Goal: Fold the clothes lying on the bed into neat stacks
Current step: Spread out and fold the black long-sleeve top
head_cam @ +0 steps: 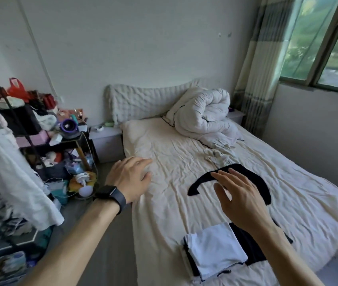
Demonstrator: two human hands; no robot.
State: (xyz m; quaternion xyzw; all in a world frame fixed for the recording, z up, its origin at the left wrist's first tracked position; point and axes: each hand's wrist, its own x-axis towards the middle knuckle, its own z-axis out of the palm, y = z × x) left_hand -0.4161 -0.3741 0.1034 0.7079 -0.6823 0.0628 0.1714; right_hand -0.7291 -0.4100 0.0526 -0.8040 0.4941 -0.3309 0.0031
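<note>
A cream garment with a black collar and sleeve trim point(252, 176) lies spread flat on the cream bed sheet point(170, 203). My right hand point(240, 199) hovers over its middle, fingers apart, holding nothing. My left hand point(130, 178), with a dark watch on the wrist, floats open above the bed's left edge. Near the front edge sits a folded stack point(215, 254) of white and dark pieces, with a folded black piece point(252, 250) against its right side. A small crumpled cream item point(218, 155) lies farther up the bed.
A rolled white duvet point(203, 116) fills the head of the bed at the right. A cluttered rack point(46, 129) and hanging white clothes point(9, 172) crowd the left side. A nightstand point(106, 141) stands beside the headboard. The window wall runs along the right.
</note>
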